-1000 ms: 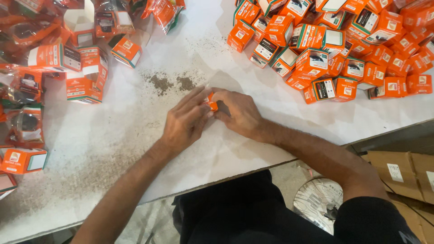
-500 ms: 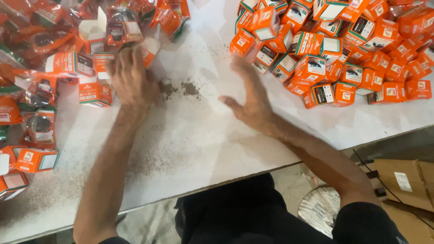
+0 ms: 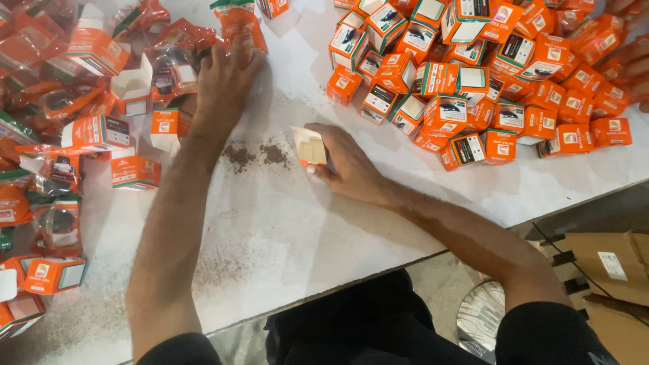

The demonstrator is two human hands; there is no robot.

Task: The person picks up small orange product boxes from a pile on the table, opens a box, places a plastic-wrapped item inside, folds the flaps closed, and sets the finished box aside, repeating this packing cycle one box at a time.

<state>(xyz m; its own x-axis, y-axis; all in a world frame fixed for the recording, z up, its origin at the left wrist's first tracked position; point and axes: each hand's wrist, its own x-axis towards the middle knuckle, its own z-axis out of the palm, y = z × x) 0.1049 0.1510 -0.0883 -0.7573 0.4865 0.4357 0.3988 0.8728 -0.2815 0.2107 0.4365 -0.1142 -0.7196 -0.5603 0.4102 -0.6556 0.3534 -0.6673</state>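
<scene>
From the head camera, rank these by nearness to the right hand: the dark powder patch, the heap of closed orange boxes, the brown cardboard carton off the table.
1. Dark powder patch: just left of the right hand.
2. Heap of closed orange boxes: upper right, a little farther.
3. Brown cardboard carton: lower right, below the table edge.

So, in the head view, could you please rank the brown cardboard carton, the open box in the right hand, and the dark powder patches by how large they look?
1. Brown cardboard carton, largest, though cut off by the frame.
2. Dark powder patches, taken together.
3. Open box in the right hand, partly covered by fingers; close to the patches, so unsure.
</scene>
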